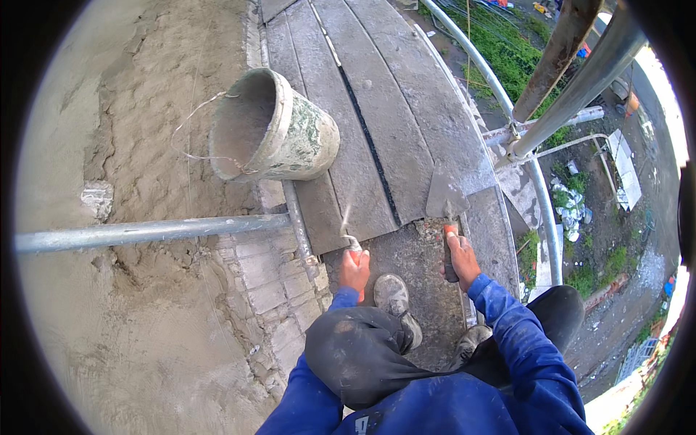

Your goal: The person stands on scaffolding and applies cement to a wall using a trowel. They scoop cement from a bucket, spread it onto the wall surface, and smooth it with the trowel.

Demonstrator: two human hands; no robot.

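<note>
My left hand is closed round the orange handle of a trowel. Its bent metal neck points forward, and the blade is hard to make out, pale and seemingly edge-on above the boards. Wrapped round a second trowel, my right hand grips an orange and dark handle. That trowel's broad grey blade points away from me, over or against the planks; contact cannot be told. Ahead and to the left, a mortar-crusted bucket leans with its mouth toward the wall, its wire handle hanging out.
Grey scaffold planks run forward, with a dark gap between two. At left, a wall carries wet and rough mortar beside exposed brickwork. A horizontal pipe crosses to the wall. Scaffold poles edge the right, above weedy ground far below.
</note>
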